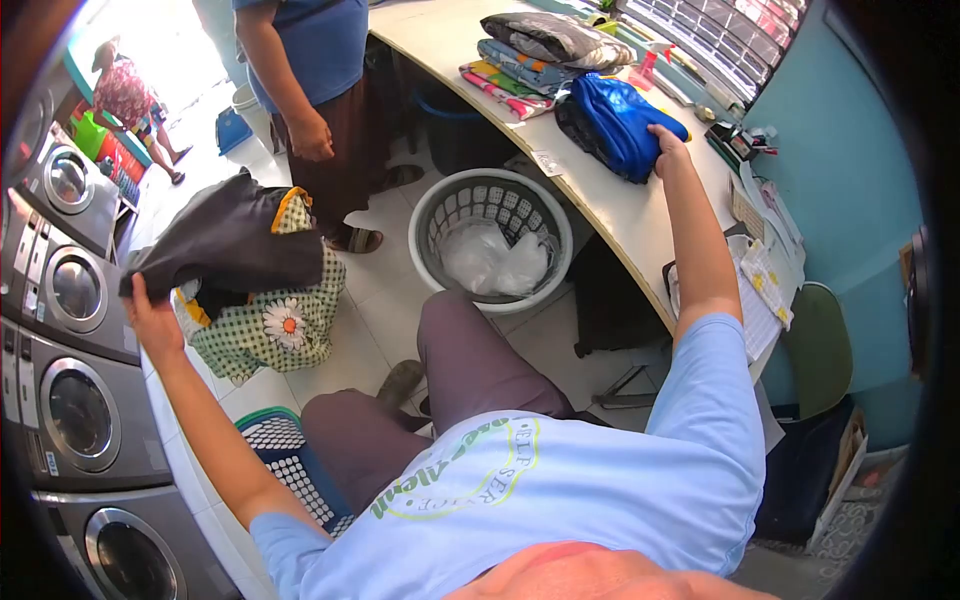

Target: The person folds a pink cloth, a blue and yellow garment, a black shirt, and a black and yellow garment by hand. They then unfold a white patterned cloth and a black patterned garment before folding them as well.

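Pinching the edge of a limp dark cloth [225,235], my left hand [155,325] has its fingers closed on fabric that sags in soft folds over a green-and-white checked bundle [250,335]. My right hand [672,155] is on a glossy, crumpled blue bundle [622,122] lying on the smooth, pale table [425,28]; its fingers are partly hidden, so I cannot tell whether it grips. Just beside that, I see a stack of folded, patterned cloths [530,62]. Between my hands, a round slotted basket [420,240] holds clear plastic bags [490,262]. My knees [450,315] jut up near it, a person in a blue shirt [310,45] stands just beyond the checked bundle, and metal washing machines [50,375] line the left side
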{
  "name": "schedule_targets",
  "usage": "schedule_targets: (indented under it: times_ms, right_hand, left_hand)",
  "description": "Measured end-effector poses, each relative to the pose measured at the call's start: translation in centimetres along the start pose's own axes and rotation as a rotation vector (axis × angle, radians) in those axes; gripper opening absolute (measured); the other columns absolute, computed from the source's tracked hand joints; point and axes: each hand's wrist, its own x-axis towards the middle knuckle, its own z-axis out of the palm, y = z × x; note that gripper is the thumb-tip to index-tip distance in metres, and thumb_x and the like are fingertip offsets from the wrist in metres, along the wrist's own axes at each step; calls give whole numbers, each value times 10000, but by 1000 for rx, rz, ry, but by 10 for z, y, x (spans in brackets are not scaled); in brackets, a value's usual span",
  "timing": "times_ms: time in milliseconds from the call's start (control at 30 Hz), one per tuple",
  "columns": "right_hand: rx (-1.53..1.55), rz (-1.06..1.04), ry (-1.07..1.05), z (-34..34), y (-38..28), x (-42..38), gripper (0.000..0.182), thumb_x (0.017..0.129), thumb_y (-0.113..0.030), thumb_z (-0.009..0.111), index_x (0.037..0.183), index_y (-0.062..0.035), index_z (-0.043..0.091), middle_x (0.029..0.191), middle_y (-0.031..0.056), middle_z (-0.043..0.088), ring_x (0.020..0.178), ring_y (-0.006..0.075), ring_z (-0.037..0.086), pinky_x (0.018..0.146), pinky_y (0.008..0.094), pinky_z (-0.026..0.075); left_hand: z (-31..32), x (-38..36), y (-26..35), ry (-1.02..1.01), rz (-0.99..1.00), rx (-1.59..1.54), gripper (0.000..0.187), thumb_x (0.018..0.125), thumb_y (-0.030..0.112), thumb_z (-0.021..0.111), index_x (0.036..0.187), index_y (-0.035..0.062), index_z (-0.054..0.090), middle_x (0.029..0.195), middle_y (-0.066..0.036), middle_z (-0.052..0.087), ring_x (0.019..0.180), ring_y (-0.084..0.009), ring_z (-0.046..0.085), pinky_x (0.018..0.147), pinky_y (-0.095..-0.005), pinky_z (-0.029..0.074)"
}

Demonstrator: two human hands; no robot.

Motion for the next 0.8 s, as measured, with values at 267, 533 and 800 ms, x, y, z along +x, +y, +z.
schedule_targets:
  times_ms: [267, 533, 800]
  right_hand:
    - [163, -169, -339, 45, -71, -106, 395, 821, -150, 645, 1157, 8, 512, 1136, 160, 594, 1011, 291, 600, 953, 435, 460]
    - [-77, -57, -831, 142, -125, -113, 344, 857, -173, 617, 1121, 32, 533, 1088, 183, 617, 955, 251, 636, 860, 392, 527]
    - [412, -264, -879, 252, -169, -71, 264, 892, -190, 465, 1003, 19, 583, 883, 157, 657, 810, 277, 655, 828, 419, 524]
  left_hand:
    - [14, -121, 141, 7, 265, -209, 571, 897, 369, 462, 1295, -38, 426, 1308, -204, 462, 1171, -339, 488, 1016, -452, 368]
    - [-21, -191, 88, -395, -82, -275, 584, 883, 414, 446, 1284, -10, 454, 1296, -191, 482, 1173, -344, 487, 1013, -484, 362]
    - [-48, -259, 61, -243, -289, -409, 599, 879, 377, 420, 1295, -53, 427, 1302, -231, 471, 1194, -370, 469, 1021, -495, 353]
